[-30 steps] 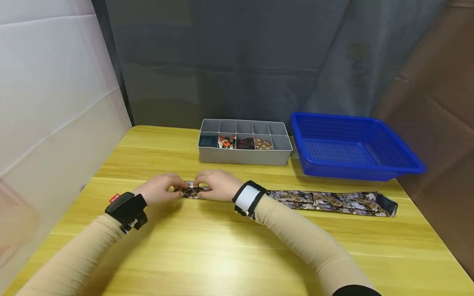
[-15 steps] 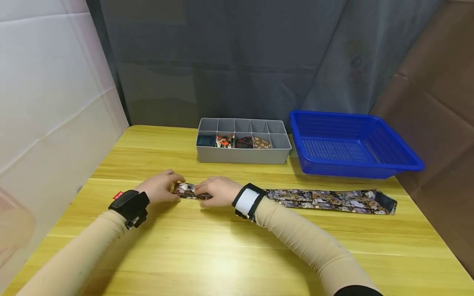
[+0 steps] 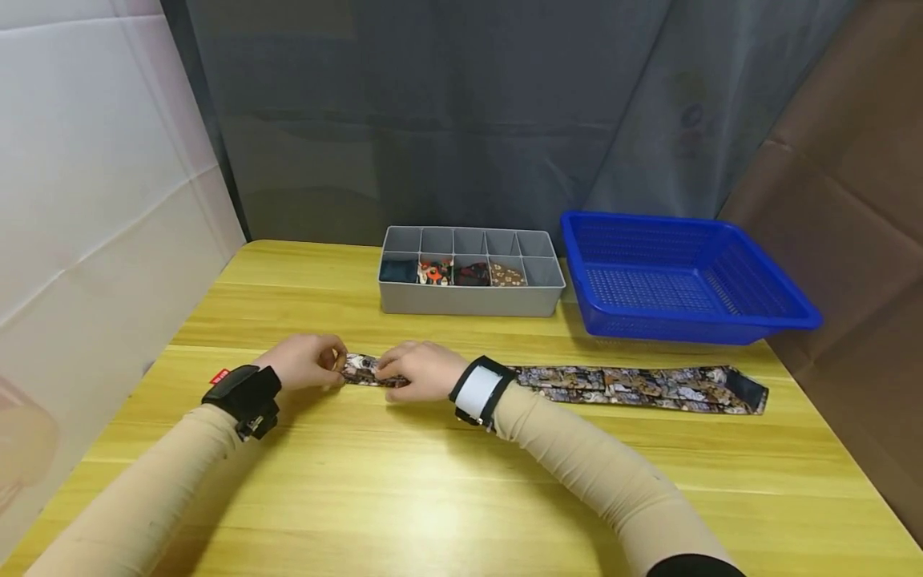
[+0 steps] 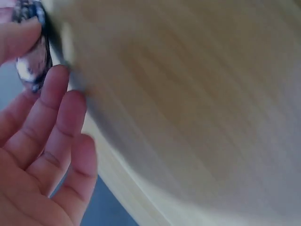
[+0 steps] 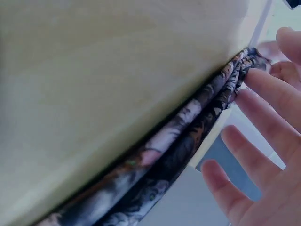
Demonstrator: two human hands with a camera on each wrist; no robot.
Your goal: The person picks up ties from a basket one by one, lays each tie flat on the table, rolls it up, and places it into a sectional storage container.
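Observation:
A long dark patterned necktie (image 3: 634, 386) lies flat across the yellow table (image 3: 433, 481), running from the middle to the right. Both hands are at its narrow left end. My left hand (image 3: 306, 362) pinches the tip of the tie (image 4: 30, 61) between thumb and forefinger, the other fingers (image 4: 70, 136) relaxed. My right hand (image 3: 418, 371) rests on the tie just to the right of that. In the right wrist view its fingers (image 5: 263, 89) are straight, with one fingertip touching the doubled strip of tie (image 5: 188, 136).
A grey divided organiser (image 3: 469, 298) stands behind the hands, with rolled ties in several of its front cells. To its right sits a blue mesh basket (image 3: 685, 324). A white panel bounds the left side, a brown one the right, and a grey curtain hangs behind.
My left hand has moved a little to the left with the tie's tip. More of the patterned strip now shows between the two hands. The right hand has barely moved.

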